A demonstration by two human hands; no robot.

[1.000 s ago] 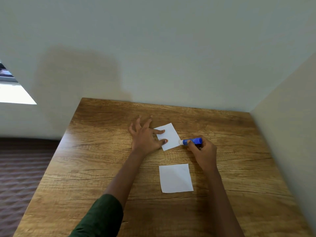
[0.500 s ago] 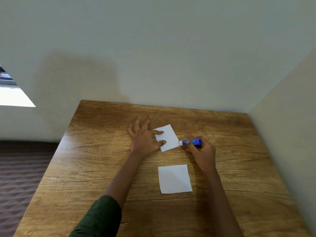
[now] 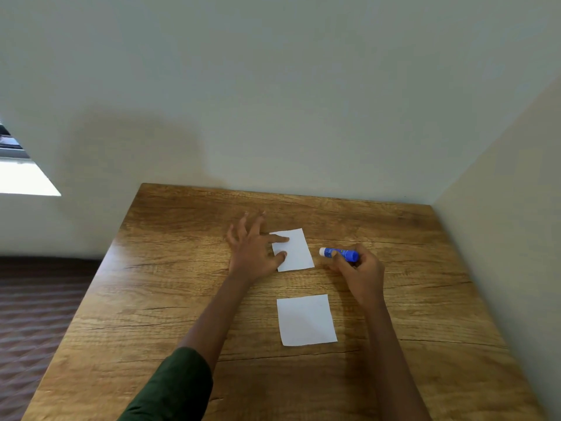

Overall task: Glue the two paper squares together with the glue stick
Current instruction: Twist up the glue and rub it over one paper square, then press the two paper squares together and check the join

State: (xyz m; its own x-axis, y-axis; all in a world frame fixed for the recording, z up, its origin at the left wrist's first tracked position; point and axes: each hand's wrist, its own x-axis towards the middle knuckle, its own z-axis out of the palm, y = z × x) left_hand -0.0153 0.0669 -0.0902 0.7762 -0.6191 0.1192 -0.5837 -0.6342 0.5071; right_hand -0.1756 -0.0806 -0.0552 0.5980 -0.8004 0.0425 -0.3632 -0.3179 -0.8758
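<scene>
Two white paper squares lie on the wooden table (image 3: 170, 299). The far square (image 3: 296, 249) is pinned flat by the forefinger and thumb of my left hand (image 3: 253, 253), whose other fingers are spread on the wood. My right hand (image 3: 359, 273) grips a blue glue stick (image 3: 340, 254), its white tip pointing left and held just off the far square's right edge. The near square (image 3: 306, 320) lies untouched, closer to me, between my forearms.
The table stands in a corner: one wall runs along its far edge and another (image 3: 501, 238) along its right side. Its left edge drops to a dark patterned floor (image 3: 36, 314). A bright window (image 3: 21, 177) is at far left.
The glue stick's tip has drawn back to the right, off the far square's edge. My left hand still presses the same square, which has turned slightly.
</scene>
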